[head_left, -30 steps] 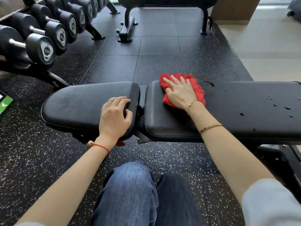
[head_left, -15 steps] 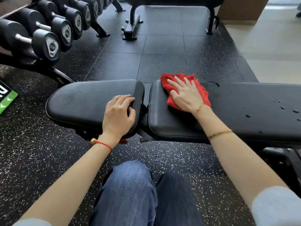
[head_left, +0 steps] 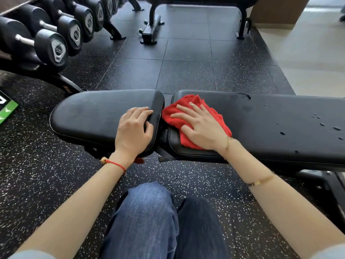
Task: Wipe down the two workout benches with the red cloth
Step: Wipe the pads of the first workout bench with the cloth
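Observation:
A black padded workout bench lies across the view in two pads: a short seat pad (head_left: 97,116) on the left and a long back pad (head_left: 270,124) on the right. The red cloth (head_left: 188,103) is spread over the long pad's left end, right at the gap between the pads. My right hand (head_left: 201,126) presses flat on the cloth with straight fingers. My left hand (head_left: 133,128) rests on the seat pad's right end, fingers curled over its edge. Water drops (head_left: 321,124) dot the long pad's right part. A second bench (head_left: 201,0) stands at the top.
A rack of black dumbbells (head_left: 56,40) lines the upper left. The second bench's feet (head_left: 151,30) stand on the black rubber tile floor. A green sign (head_left: 7,111) lies at the left edge. My knees in blue jeans (head_left: 149,217) are below the bench.
My right hand has slid the red cloth left and toward me, from the far edge of the long pad to its left end at the gap. My left hand has stayed in place.

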`<state>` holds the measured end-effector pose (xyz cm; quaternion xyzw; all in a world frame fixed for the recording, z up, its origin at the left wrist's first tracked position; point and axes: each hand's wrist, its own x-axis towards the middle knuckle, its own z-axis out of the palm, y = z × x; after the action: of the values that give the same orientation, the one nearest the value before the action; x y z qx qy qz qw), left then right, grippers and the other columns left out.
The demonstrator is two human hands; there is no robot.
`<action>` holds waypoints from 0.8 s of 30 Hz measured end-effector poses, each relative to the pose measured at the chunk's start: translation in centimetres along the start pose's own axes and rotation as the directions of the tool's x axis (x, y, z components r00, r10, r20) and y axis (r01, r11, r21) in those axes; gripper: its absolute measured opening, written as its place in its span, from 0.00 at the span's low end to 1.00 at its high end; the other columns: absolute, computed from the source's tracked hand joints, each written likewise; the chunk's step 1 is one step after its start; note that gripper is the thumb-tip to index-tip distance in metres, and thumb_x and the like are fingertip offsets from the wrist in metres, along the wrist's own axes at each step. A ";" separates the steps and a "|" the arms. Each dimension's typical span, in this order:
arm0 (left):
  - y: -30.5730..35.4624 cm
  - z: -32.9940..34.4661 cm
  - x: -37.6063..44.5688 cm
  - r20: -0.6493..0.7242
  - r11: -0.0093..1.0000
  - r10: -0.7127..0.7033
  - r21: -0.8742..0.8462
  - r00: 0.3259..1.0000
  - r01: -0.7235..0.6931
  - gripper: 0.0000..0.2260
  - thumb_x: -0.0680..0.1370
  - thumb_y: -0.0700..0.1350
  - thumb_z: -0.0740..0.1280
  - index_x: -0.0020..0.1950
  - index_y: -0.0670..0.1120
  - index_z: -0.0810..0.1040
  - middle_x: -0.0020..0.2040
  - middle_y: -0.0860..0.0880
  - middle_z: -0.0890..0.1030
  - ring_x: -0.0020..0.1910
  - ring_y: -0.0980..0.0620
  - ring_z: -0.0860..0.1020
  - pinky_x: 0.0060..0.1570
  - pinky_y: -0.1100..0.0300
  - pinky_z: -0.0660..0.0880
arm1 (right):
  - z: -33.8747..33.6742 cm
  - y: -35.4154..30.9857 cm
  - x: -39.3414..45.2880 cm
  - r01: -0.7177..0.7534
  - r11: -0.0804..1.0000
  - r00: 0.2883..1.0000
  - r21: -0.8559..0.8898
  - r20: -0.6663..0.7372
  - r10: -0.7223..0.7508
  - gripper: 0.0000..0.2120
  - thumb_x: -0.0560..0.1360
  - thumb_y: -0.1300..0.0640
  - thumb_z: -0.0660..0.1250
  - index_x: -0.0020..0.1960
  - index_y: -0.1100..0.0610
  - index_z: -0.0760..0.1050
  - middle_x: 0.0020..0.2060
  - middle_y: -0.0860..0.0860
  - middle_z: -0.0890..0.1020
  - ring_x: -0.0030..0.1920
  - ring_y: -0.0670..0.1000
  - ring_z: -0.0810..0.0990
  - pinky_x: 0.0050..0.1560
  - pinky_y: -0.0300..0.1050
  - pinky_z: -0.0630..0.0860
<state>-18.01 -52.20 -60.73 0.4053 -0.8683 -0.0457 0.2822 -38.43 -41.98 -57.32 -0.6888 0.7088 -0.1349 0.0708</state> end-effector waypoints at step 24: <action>0.0 -0.4 0.2 0.015 1.000 -0.017 -0.023 1.000 0.017 0.15 0.75 0.41 0.65 0.61 0.47 0.80 0.62 0.50 0.81 0.64 0.47 0.75 0.65 0.49 0.70 | 1.0 -0.9 3.8 -0.187 0.982 0.982 -0.039 -0.028 0.186 0.23 0.79 0.46 0.54 0.74 0.40 0.62 0.78 0.44 0.56 0.79 0.55 0.50 0.77 0.55 0.41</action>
<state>-17.89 -52.26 -60.35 0.4091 -0.8663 -0.0609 0.2802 -37.44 -45.90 -57.70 -0.6190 0.7736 -0.1211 0.0602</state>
